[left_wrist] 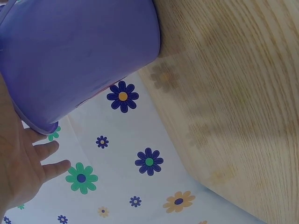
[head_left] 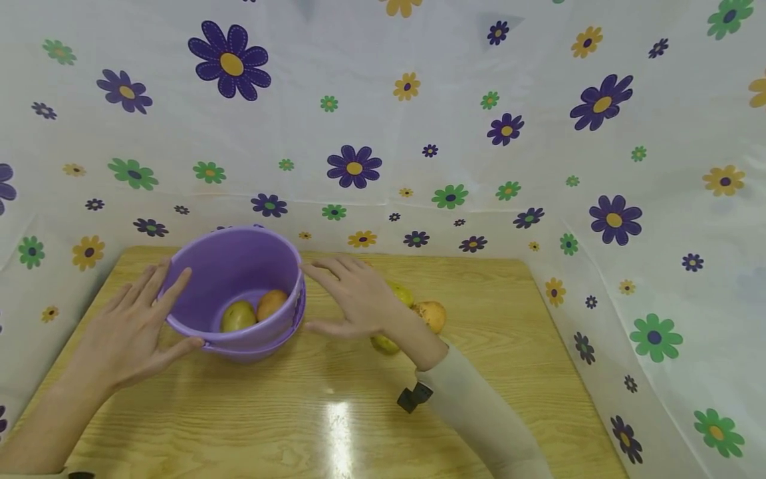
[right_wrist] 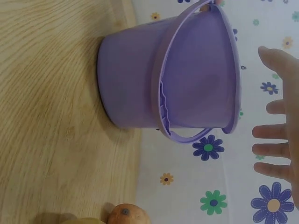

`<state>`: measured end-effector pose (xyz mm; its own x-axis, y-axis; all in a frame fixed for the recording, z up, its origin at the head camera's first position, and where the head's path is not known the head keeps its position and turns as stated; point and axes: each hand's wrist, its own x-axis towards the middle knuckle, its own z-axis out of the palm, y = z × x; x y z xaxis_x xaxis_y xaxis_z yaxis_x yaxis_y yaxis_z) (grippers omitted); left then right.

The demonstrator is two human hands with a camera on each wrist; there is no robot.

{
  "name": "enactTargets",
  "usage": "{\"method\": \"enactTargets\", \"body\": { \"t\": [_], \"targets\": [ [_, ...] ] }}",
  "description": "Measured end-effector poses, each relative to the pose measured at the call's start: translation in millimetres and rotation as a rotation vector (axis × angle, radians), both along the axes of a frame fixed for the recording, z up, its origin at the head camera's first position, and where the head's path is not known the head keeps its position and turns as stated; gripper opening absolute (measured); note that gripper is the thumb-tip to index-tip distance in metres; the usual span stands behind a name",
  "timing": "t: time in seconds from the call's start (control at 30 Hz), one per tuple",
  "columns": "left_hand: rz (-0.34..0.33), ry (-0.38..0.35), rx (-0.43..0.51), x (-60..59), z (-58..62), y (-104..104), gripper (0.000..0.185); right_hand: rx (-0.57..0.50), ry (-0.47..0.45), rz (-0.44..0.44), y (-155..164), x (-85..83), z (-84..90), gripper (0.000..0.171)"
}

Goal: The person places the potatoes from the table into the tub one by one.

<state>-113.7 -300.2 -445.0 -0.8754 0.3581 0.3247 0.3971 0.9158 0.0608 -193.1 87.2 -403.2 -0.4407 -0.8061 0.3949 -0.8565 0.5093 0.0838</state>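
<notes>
Two bare hands flank one purple bucket (head_left: 239, 279) on a wooden table (head_left: 335, 412).

Item 1, nearest: right forearm in a pale sleeve (head_left: 479, 412), with a small black clip (head_left: 414, 397) at the wrist.

Item 2: left hand (head_left: 134, 329), fingers straight and spread, palm turned toward the bucket's left side; thumb lies at the rim near the handle mount, fingertips at the upper rim. It grips nothing. The left wrist view shows the palm just beside the bucket wall (left_wrist: 79, 56).

Item 3: right hand (head_left: 353, 293), fingers straight and spread, held just beside the bucket's right side; fingertips close to the rim, contact cannot be told. It holds nothing. The right wrist view shows a gap between the fingers (right_wrist: 273, 154) and the bucket (right_wrist: 177, 79).

Item 4: bucket, upright, left of the table's middle, handle folded down against the front wall. Inside: two mangoes, one greenish-yellow (head_left: 238, 315), one orange (head_left: 271, 303), touching.

Item 5: loose mangoes on the table behind the right wrist, one orange-yellow (head_left: 432, 314), two yellow-green (head_left: 402, 293) (head_left: 384, 344), partly hidden.

Item 6, farthest: white flower-print sheet (head_left: 419, 120) backing and flanking the table.
</notes>
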Motion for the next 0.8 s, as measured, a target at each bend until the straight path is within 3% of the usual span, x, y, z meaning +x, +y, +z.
{"method": "enactTargets", "body": {
  "t": [0.33, 0.8],
  "targets": [
    [-0.002, -0.01, -0.005, 0.1, 1.2, 2, 0.111, -0.003, 0.054, -0.058, 21, 14.0, -6.8, 0.097],
    [0.007, -0.016, 0.009, 1.0, 0.7, 0, 0.11, 0.03, -0.056, -0.199, 46, 26.3, -32.1, 0.097]
  ]
}}
